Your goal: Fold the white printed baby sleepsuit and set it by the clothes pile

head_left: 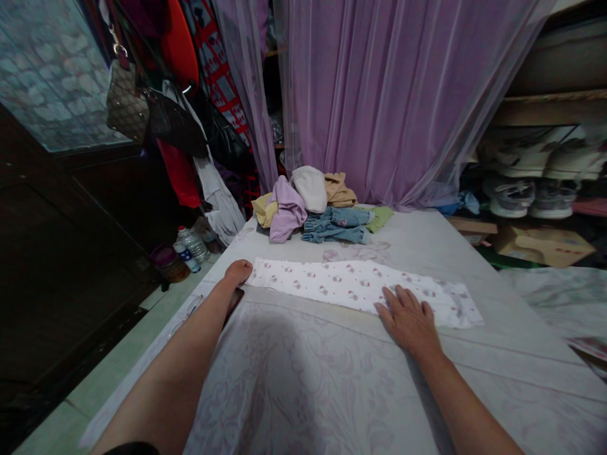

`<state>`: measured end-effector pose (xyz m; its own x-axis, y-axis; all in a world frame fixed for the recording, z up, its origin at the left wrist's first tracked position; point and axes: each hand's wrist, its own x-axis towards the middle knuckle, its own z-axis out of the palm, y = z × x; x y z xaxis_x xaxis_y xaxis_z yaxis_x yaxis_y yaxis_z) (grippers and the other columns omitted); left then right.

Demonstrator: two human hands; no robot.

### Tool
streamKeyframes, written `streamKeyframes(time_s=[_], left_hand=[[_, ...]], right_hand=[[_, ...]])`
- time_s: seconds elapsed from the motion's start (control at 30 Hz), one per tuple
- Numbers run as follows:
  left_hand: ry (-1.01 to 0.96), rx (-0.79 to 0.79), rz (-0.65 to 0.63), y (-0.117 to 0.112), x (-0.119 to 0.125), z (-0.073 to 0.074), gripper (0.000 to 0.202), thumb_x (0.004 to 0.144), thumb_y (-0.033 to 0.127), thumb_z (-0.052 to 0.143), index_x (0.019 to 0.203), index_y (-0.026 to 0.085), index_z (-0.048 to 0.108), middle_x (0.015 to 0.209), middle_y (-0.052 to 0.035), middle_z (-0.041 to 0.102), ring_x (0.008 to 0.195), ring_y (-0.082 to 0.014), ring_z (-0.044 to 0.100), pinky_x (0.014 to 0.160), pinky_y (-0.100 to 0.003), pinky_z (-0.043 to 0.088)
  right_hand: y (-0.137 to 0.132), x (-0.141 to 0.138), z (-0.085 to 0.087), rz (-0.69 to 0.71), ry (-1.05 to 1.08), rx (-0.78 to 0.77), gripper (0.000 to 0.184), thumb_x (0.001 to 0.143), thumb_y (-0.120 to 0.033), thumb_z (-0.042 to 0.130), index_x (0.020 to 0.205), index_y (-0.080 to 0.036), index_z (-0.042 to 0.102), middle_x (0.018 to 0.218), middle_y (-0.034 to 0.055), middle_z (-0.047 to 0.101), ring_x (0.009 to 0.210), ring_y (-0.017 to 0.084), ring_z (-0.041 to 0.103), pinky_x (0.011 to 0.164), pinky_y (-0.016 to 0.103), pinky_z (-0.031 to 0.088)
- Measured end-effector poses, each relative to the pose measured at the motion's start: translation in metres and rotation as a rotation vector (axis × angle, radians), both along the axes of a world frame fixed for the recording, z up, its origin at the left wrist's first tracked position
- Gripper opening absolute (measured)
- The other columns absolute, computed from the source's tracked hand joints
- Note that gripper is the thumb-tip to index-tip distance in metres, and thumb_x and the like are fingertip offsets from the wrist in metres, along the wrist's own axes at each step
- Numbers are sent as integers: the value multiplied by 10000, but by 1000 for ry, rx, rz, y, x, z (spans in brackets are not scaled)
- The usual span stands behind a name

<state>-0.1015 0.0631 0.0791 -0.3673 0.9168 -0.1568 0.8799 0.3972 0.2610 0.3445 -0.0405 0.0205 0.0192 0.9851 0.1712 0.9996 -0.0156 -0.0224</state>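
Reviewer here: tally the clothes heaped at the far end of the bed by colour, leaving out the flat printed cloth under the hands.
lilac garment: 1
cream knit garment: 1
tan garment: 1
pale yellow garment: 1
blue denim jeans: 1
lime green garment: 1
Total: 6

From where I stand, the single camera sits on the person's head, tilted forward and down along the floral mattress (303,392). The left hand (237,273) and right hand (408,321) lie close below the lens, with the printed cloth strip (360,292) just beyond them. Farther off, the lilac net curtain (389,95) fills the top of the view.
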Motion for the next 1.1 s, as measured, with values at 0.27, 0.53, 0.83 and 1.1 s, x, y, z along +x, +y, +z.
streamKeyframes(time_s=[0.27, 0.53, 0.83, 1.1], left_hand=[[79, 200, -172, -16, 20, -3, 431, 944, 257, 390, 1336, 214, 565, 1386, -80, 596, 1317, -208, 492, 1082, -322, 384], [201, 91, -446, -28, 52, -34, 635, 949, 521, 420, 1495, 201, 369, 1606, -137, 277, 1490, -308, 211, 1187, -490, 197], [232, 0, -423, -32, 51, -26, 835, 885, 711, 360, 1539, 198, 283, 1629, -144, 196, 1506, -341, 125, 1194, -566, 65], [236, 157, -527, -33, 88, -38, 676, 963, 584, 318, 1509, 188, 365, 1596, -106, 309, 1483, -283, 244, 1209, -473, 183]], right_hand=[[0, 0, 0, 3, 0, -1, 587, 975, -482, 226, 1426, -207, 483, 1519, 150, 418, 1400, 317, 333, 1086, 570, 292], [0, 0, 1, -87, 3, -10, 648, 965, -526, 161, 1429, -204, 479, 1507, 154, 421, 1382, 321, 348, 1061, 581, 304], [1, -3, 10, -167, 13, -61, 700, 952, -552, 105, 1439, -192, 455, 1493, 168, 416, 1380, 333, 345, 1032, 597, 315], [1, -2, 7, -160, 22, -48, 697, 955, -556, 105, 1438, -198, 457, 1493, 170, 408, 1380, 331, 340, 1031, 601, 313]])
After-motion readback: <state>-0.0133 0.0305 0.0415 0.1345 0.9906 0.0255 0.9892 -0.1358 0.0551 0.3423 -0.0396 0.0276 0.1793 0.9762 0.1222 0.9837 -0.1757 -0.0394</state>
